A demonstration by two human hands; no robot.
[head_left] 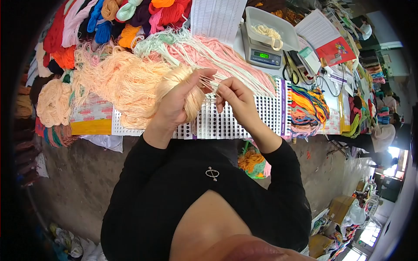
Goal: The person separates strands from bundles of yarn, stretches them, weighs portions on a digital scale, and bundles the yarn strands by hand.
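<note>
My left hand (pixel 176 98) is wrapped round a bundle of pale cream thread (pixel 191 106), held above the table. Several strands stretch from it toward my right hand (pixel 235 96), whose thumb and fingers pinch them just to the right. Under both hands lies a white card with rows of punched holes (pixel 244 122). A large heap of peach thread (pixel 135 82) spreads to the left of my left hand. Behind the hands lie long pink and white skeins (pixel 222 56).
A digital scale (pixel 263 55) reading 10.05 carries a clear plastic tub (pixel 285 32) with cream thread. Black scissors (pixel 291 69) lie beside it. Multicoloured thread (pixel 309 106) is at right, bright skeins (pixel 102 26) at back left. Other people (pixel 383 130) are at far right.
</note>
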